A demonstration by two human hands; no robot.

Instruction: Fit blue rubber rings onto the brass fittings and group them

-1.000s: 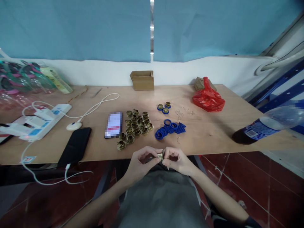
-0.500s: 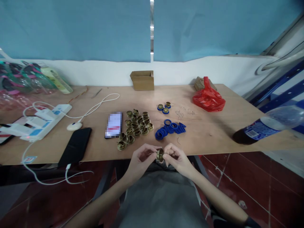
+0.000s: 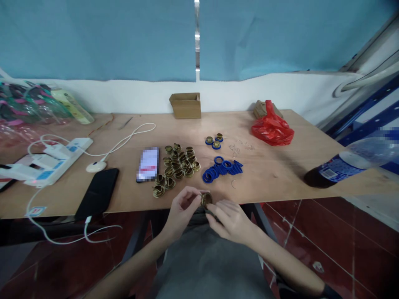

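Note:
My left hand (image 3: 183,207) pinches a small brass fitting (image 3: 206,199) at the table's front edge. Just below and to the right of it, my right hand (image 3: 230,219) has its fingers loosely curled, with the fingertips close under the fitting; whether they hold anything is not clear. Beyond the hands lies a heap of several brass fittings (image 3: 177,166) on the wooden table (image 3: 274,174). To the heap's right is a pile of blue rings (image 3: 222,170). Farther back sit three brass fittings with blue rings on them (image 3: 214,141) and some thin wire clips (image 3: 238,147).
A phone (image 3: 148,163) and a black phone (image 3: 99,192) lie left of the brass heap. A white power strip (image 3: 52,160) with cables is at the far left. A cardboard box (image 3: 185,105), a red plastic bag (image 3: 272,127) and a lying dark drink bottle (image 3: 346,165) are also on the table.
My right hand has let go of the brass fitting and dropped slightly lower and to the right. My left hand keeps the fitting, now a little closer to the table edge.

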